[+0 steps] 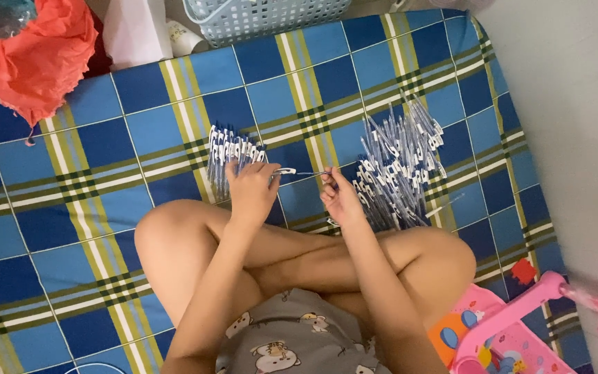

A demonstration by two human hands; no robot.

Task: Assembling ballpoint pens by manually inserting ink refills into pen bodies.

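I sit cross-legged on a blue, green and white plaid mat (pixel 105 138). My left hand (pixel 250 188) holds a clear pen barrel with a white cap (pixel 285 171). My right hand (pixel 341 197) pinches the thin refill end (pixel 313 173) that meets that barrel. A small heap of clear pens with white caps (pixel 230 154) lies just beyond my left hand. A larger spread pile of the same clear pens (pixel 399 166) lies beside and beyond my right hand.
A pale blue plastic basket (pixel 264 17) stands at the mat's far edge. An orange cloth (pixel 32 55) lies at the far left. A pink toy case (pixel 500 332) sits at the near right. Bare light floor (pixel 576 104) runs along the right.
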